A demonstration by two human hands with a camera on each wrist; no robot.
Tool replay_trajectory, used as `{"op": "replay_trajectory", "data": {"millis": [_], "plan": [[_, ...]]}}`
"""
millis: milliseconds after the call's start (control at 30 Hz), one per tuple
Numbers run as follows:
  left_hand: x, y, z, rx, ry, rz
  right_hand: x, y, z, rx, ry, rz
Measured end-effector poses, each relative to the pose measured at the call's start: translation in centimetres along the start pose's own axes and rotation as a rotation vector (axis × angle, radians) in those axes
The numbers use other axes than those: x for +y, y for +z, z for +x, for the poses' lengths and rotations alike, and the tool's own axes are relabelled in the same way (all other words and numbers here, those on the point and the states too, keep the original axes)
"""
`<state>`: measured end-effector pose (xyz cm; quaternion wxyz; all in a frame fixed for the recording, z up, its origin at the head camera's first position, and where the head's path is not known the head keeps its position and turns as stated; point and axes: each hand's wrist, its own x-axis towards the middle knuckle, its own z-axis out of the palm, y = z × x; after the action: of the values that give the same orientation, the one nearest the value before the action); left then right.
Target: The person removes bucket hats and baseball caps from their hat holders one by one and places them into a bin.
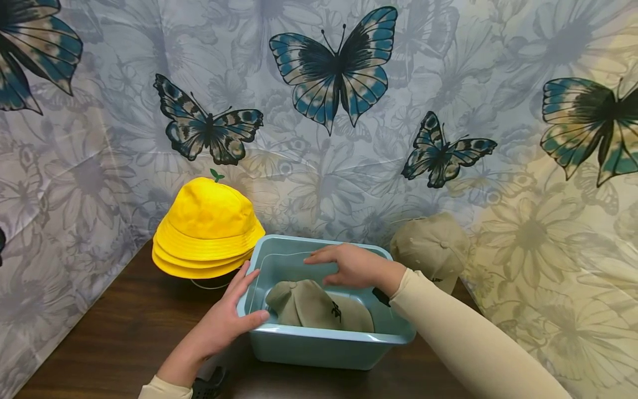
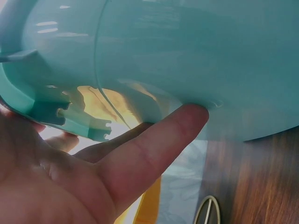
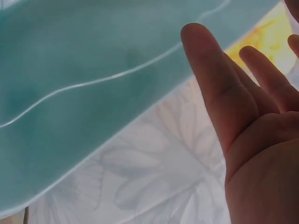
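Note:
A light blue plastic bin (image 1: 319,352) stands on the table with a khaki baseball cap (image 1: 311,307) lying inside it, a small dark mark on the cap's front. My left hand (image 1: 231,313) rests at the bin's left end, fingers stretched along the left rim and thumb at the near corner. In the left wrist view, that hand's thumb (image 2: 159,154) lies against the bin's wall (image 2: 210,56). Over the far half of the bin is my right hand (image 1: 356,266), fingers extended and holding nothing. The right wrist view shows its fingers (image 3: 210,70) straight beside the bin's wall (image 3: 107,107).
Left of the bin, a stack of yellow bucket hats (image 1: 206,221), topped by a green sprout, sits on a wire stand (image 1: 209,286). Another khaki cap (image 1: 431,246) stands behind the bin's right end. A butterfly-print cloth (image 1: 319,183) hangs behind the dark wooden table (image 1: 124,332).

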<state>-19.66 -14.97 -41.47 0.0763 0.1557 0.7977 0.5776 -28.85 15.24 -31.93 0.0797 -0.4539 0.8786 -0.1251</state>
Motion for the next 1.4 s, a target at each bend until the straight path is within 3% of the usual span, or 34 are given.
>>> {"op": "replay_trajectory", "data": {"millis": [233,400,733,933,1067,1200,1400], "plan": [[0.1,0.2,-0.1,-0.004,0.004,-0.006,-0.5,-0.9,-2.5,0.099,0.050,0.134],[0.1,0.3,-0.1,-0.008,0.009,-0.010,-0.7,-1.4,-5.6,0.210,0.074,0.163],[0.2,0.2,0.0,-0.006,0.012,0.010,-0.5,-0.5,-13.2,0.571,0.146,0.195],[0.2,0.2,-0.1,0.002,0.015,0.013,-0.1,1.2,-17.1,0.806,0.276,0.259],[0.2,0.2,-0.1,0.005,0.011,0.018,0.5,2.7,-19.2,0.902,0.349,0.304],[0.1,0.2,-0.1,0.004,0.007,0.009,1.3,4.0,-20.4,0.963,0.509,0.307],[0.0,0.1,-0.1,-0.002,0.011,-0.006,2.2,4.6,-20.7,1.132,0.887,0.364]]}}
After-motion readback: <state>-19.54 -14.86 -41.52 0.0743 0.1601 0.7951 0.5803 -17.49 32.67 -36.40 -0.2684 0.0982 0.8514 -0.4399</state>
